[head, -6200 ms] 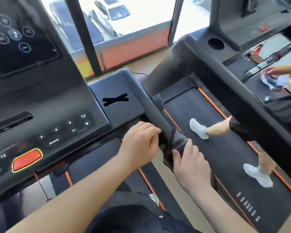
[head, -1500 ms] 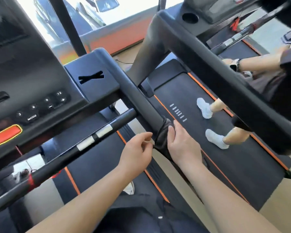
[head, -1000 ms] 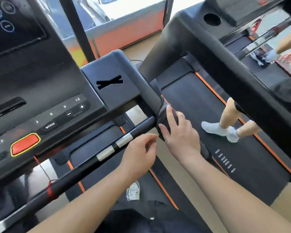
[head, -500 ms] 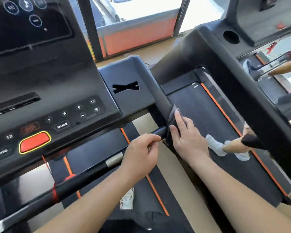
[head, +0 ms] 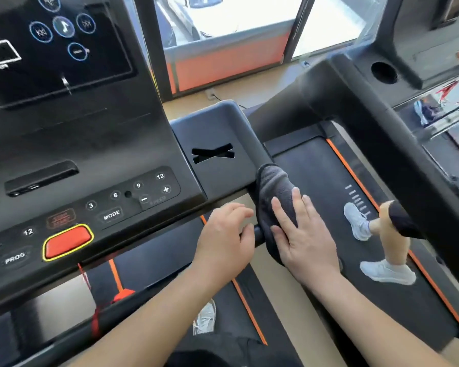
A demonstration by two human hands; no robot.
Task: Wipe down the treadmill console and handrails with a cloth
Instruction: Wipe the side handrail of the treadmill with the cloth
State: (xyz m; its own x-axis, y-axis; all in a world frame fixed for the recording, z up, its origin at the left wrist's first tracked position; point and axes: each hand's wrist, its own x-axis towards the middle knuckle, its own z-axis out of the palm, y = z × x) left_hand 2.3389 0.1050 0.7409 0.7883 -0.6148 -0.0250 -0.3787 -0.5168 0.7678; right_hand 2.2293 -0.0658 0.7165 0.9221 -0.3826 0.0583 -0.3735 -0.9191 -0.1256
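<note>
A dark grey cloth (head: 273, 192) is draped over the right handrail (head: 257, 152) where it meets the console tray (head: 215, 133). My right hand (head: 302, 234) lies flat on the cloth, fingers spread, pressing it against the rail. My left hand (head: 225, 239) is just left of the cloth, fingers curled over the front crossbar (head: 133, 300), and whether it pinches the cloth's edge is hidden. The black console (head: 72, 144) with its touch screen, number buttons and red stop button (head: 66, 241) fills the left half.
A second treadmill (head: 382, 128) stands close on the right, its belt (head: 329, 194) carrying another person's legs in white shoes (head: 384, 271). A red safety cord (head: 93, 308) hangs below the console. Windows with an orange sill (head: 223, 59) are ahead.
My right hand has slid the cloth up the handrail toward the console tray. My left hand has followed along the crossbar, and the view has tilted up toward the console.
</note>
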